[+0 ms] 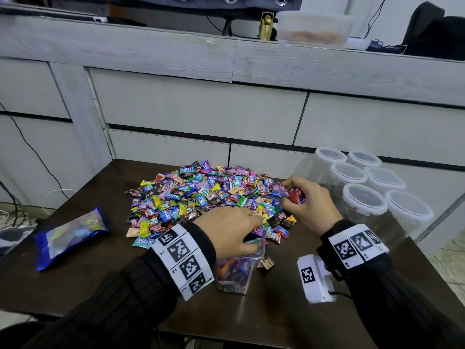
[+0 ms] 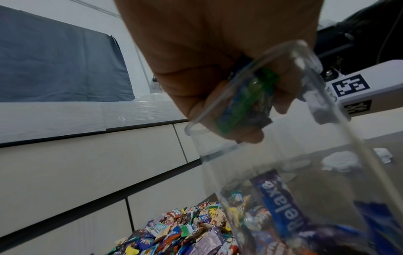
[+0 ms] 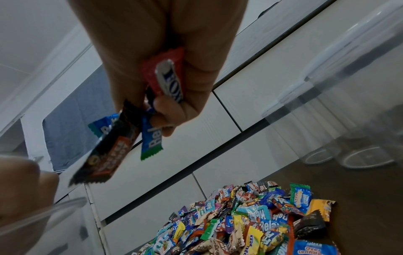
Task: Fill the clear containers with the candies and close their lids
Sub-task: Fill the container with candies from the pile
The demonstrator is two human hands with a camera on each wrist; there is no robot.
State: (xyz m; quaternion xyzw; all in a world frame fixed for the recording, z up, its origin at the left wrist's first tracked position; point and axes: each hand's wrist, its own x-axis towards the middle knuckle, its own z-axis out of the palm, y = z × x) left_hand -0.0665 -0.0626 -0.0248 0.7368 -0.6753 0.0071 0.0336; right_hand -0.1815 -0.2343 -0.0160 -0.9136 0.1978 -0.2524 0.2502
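left hand (image 1: 227, 229) grips candies over container (image 1: 236, 273) | right hand (image 1: 305, 202) grips candies

- A dark brown table (image 1: 75, 278) is standing against pale grey, wood-grained cabinetry (image 1: 201, 107) whose flat drawer fronts are parted by dark gaps.
- A ledge (image 1: 125, 44) is running along the cabinet top, carrying a small brass figure (image 1: 266, 27), a frosted tub (image 1: 314, 28) and black cables (image 1: 227, 27).
- Grey-blue cloth (image 2: 54, 65) is hanging above the ledge (most plainly in the left wrist view).
- Cables (image 1: 30, 147) are trailing down at the left.
- A pale patterned floor (image 1: 445, 263) is showing at the right, under even, cool light.
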